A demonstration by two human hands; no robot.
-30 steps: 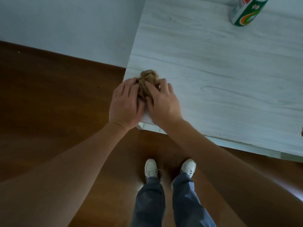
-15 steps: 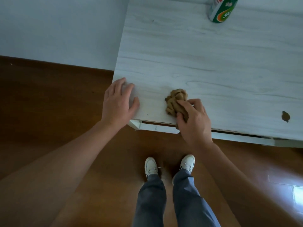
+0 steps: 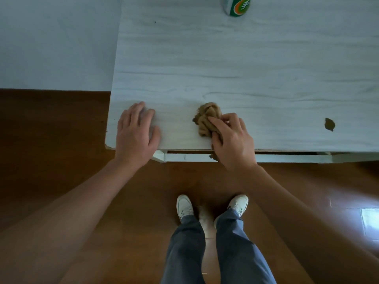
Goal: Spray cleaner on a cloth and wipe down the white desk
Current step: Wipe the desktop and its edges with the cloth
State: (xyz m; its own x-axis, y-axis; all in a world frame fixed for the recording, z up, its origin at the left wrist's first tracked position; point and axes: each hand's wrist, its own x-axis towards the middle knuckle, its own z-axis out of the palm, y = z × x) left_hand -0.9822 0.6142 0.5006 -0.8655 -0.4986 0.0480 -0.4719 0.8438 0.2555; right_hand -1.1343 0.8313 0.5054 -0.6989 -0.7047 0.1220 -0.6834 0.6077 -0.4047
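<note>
A crumpled tan cloth [image 3: 207, 117] lies on the white wood-grain desk [image 3: 235, 64] near its front edge. My right hand [image 3: 231, 140] grips the cloth from the near side, fingers curled round it. My left hand [image 3: 136, 133] rests flat on the desk's front left corner, fingers straight, holding nothing. A green and white cleaner can [image 3: 238, 6] stands at the far edge of the view, cut off at the top.
A small brown stain [image 3: 329, 124] marks the desk to the right of the cloth. A white wall [image 3: 57, 42] rises left of the desk. Dark wooden floor [image 3: 51, 150] lies below, with my white shoes [image 3: 184, 206] and blue trousers.
A second ago both hands held the cloth at the left corner. My right hand has since carried the cloth to the right along the front edge, while my left hand stayed flat at the corner.
</note>
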